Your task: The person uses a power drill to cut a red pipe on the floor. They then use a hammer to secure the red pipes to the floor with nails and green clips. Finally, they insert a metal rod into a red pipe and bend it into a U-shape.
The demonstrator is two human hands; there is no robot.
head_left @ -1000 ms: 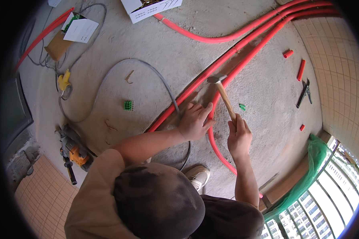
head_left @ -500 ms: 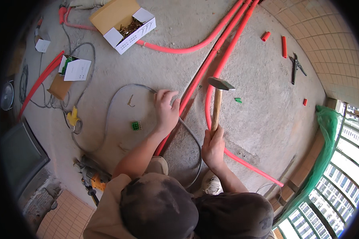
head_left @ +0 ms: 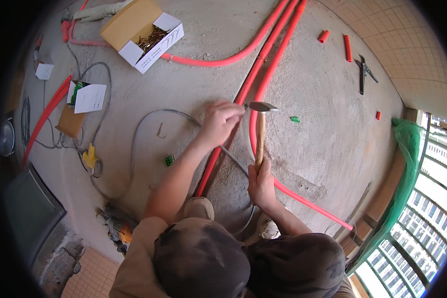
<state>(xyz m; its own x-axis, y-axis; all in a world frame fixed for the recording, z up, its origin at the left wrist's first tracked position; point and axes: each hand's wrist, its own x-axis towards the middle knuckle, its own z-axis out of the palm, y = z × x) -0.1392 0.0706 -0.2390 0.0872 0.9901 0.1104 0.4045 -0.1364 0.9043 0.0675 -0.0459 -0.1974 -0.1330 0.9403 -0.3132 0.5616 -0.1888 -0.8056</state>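
Your right hand [head_left: 261, 188] grips a hammer [head_left: 260, 134], head up. Your left hand [head_left: 220, 123], blurred, at the red pipe [head_left: 212, 165]; cannot tell if gripping.

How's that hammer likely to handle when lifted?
The hammer is probably head-heavy, given its metal head on a slim wooden handle. That straight handle is likely stiff. Gripped low by the right hand, it might tip head-first if loosened.

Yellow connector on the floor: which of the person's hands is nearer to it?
Left. The left hand is to the right of the yellow connector and higher in the picture; the right hand, gripping the hammer, is farther right and lower.
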